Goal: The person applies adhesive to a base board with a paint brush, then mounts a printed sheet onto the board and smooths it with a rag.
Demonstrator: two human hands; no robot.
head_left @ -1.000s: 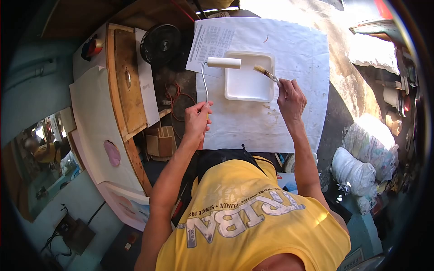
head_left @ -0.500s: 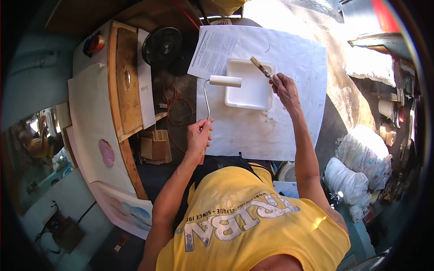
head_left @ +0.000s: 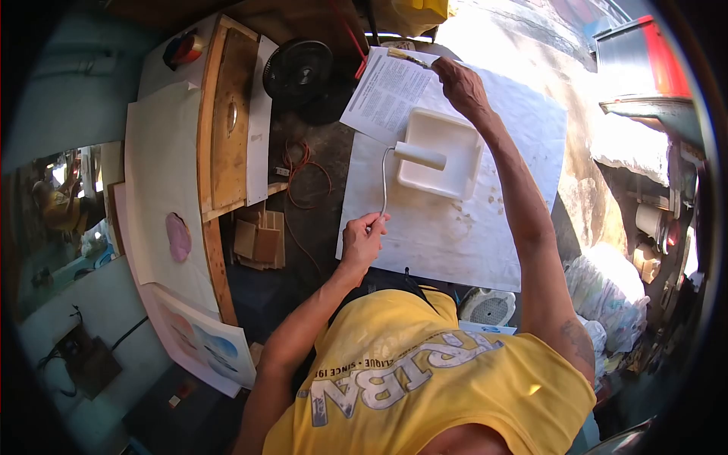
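Observation:
My left hand (head_left: pixel 364 244) is wrapped round the handle of a small paint roller (head_left: pixel 421 156). Its white sleeve reaches over the left side of a white plastic tray (head_left: pixel 436 186), overlapping it in this view. In my right hand (head_left: pixel 459 83) is a paintbrush (head_left: pixel 408 57), its bristles pointing left above a printed sheet (head_left: pixel 390 95) at the far edge. The tray lies on a large white sheet (head_left: pixel 394 235) that has some brownish smudges in front of the tray.
A black fan (head_left: pixel 298 72) stands left of the white sheet, and an orange cord (head_left: pixel 307 174) coils on the floor. Farther left is a wooden-framed cabinet (head_left: pixel 230 114). Plastic bundles (head_left: pixel 607 292) sit at the right, below a red and grey container (head_left: pixel 644 61).
My right hand has moved away from me with the paintbrush, from the tray's right edge to beyond its far side. The roller stays in my left hand. The whole view has shifted slightly.

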